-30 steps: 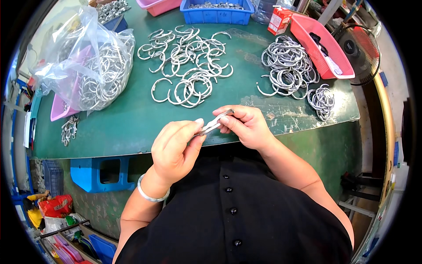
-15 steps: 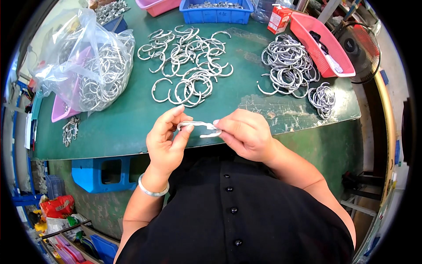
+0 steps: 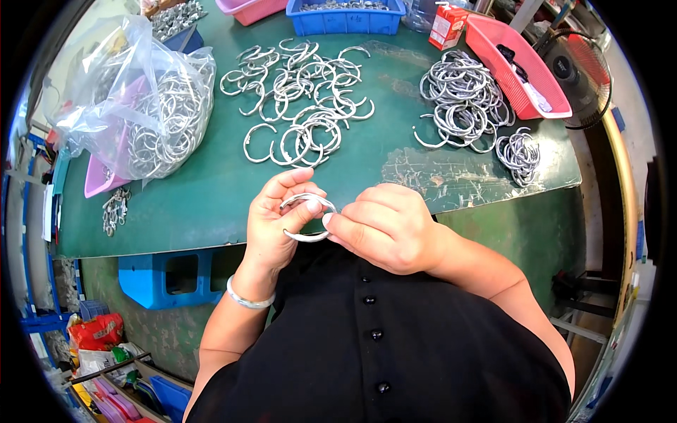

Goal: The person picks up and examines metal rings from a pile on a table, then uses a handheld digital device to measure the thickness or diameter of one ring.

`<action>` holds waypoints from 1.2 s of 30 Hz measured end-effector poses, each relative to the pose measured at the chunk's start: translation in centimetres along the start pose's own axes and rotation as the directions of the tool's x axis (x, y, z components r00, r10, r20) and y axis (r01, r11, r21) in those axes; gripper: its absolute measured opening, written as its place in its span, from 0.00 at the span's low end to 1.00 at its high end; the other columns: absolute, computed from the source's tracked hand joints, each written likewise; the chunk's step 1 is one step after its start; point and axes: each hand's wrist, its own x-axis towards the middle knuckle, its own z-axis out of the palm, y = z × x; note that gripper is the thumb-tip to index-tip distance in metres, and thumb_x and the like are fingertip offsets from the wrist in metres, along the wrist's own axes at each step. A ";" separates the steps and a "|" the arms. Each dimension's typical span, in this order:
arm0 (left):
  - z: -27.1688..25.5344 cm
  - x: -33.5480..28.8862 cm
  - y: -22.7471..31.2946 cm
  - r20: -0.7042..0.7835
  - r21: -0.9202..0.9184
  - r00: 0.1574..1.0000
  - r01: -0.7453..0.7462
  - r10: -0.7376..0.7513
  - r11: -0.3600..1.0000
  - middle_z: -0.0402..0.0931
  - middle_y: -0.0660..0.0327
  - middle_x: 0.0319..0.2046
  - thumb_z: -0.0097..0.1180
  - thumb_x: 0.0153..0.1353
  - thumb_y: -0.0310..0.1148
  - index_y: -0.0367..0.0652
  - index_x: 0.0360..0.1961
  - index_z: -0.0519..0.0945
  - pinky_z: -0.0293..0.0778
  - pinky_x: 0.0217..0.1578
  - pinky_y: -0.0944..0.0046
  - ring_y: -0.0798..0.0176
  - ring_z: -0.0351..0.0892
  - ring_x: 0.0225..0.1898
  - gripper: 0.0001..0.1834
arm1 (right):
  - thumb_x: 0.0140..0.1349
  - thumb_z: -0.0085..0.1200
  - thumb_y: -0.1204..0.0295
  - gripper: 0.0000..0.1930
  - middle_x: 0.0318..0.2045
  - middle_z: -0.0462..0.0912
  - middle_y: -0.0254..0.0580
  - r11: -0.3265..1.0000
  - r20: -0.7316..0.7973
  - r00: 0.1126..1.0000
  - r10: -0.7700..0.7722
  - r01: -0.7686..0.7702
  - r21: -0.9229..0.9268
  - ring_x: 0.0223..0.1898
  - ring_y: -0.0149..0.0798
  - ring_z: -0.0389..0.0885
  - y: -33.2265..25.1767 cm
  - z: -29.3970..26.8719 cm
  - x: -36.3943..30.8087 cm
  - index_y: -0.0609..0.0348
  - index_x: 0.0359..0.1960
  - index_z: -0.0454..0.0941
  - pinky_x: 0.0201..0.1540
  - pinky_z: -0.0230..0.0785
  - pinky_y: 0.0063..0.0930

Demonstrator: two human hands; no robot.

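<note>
Swung round from nearly edge-on earlier, silver ring [image 3: 307, 238], gap facing left, pinched by left hand [image 3: 272, 224] and right hand [image 3: 389, 229].

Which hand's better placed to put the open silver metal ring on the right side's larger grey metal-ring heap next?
Probably the right hand: nearer the heap and pinching the ring. The left hand also holds it, but farther away.
</note>
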 end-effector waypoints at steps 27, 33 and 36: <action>-1.6 -0.8 0.1 0.019 0.179 0.984 -0.176 0.175 0.968 0.73 0.57 0.30 0.53 0.50 0.19 0.35 0.38 0.71 0.71 0.35 0.71 0.68 0.73 0.31 0.13 | 0.41 0.57 0.78 0.10 0.22 0.75 0.40 0.973 -0.039 0.987 0.153 -0.144 0.180 0.19 0.37 0.72 0.6 0.3 -0.6 0.63 0.29 0.74 0.20 0.64 0.26; -2.7 -2.0 2.7 0.050 0.246 0.977 -0.214 0.208 0.945 0.70 0.57 0.26 0.51 0.51 0.22 0.38 0.28 0.69 0.67 0.27 0.72 0.67 0.69 0.25 0.04 | 0.47 0.55 0.75 0.07 0.23 0.75 0.42 0.800 0.173 0.852 0.495 -0.524 0.293 0.24 0.44 0.74 1.4 0.7 -1.0 0.61 0.30 0.74 0.26 0.66 0.31; -3.8 -2.5 5.8 0.031 0.355 0.936 -0.339 0.352 0.871 0.69 0.56 0.27 0.50 0.53 0.23 0.38 0.29 0.69 0.66 0.27 0.71 0.68 0.68 0.26 0.04 | 0.49 0.52 0.72 0.08 0.26 0.75 0.43 0.818 0.281 0.822 0.495 -0.550 0.170 0.29 0.45 0.74 2.8 1.0 -0.5 0.59 0.31 0.74 0.30 0.67 0.34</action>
